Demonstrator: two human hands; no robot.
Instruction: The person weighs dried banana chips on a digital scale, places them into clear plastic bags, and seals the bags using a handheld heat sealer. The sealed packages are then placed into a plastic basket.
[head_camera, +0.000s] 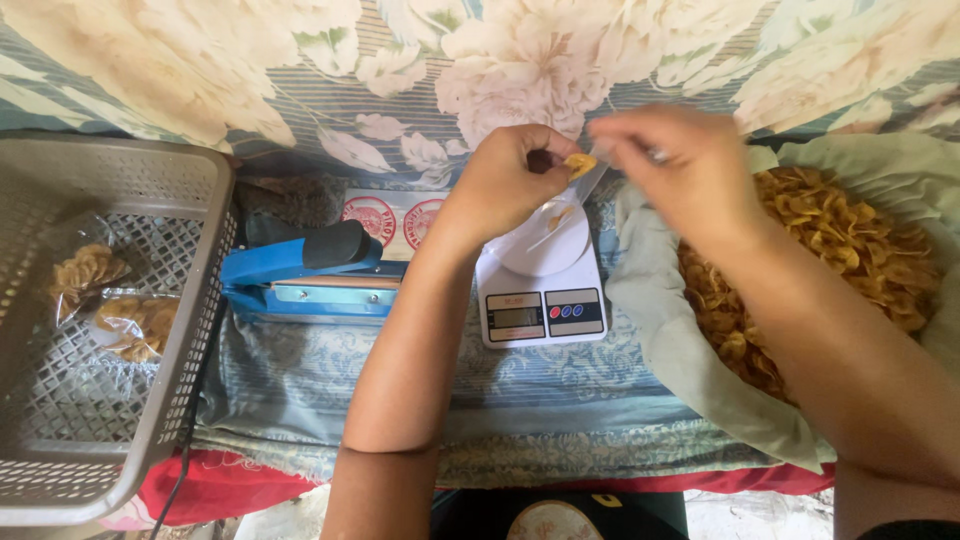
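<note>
While both our hands hover above the white kitchen scale (541, 290), we work with a clear plastic bag (570, 205) that hangs down between them toward the scale's round platform. Our left hand (505, 180) is closed in a pinch, thumb and fingertips clamped on a single yellow chip (579, 163) right at the bag's mouth. Our right hand (680, 170) is blurred; its fingers are drawn together on the upper edge of the bag, though we cannot tell exactly how they grip it. The two hands sit close to each other, nearly touching at the bag's opening. A few chips already show through the plastic, low in the bag over the platform.

To our right, a heap of fried yellow chips (840, 250) fills a container lined with pale green cloth (670, 330), and our right forearm crosses over it. Left of the scale lies a blue impulse sealer (310, 275) with a black handle, just beside the scale's edge. Further left stands a grey plastic basket (180, 330), and inside it lie two sealed packets of chips (115, 295). All of this rests on a blue patterned cloth (380, 380), with a floral fabric (480, 60) behind it.
</note>
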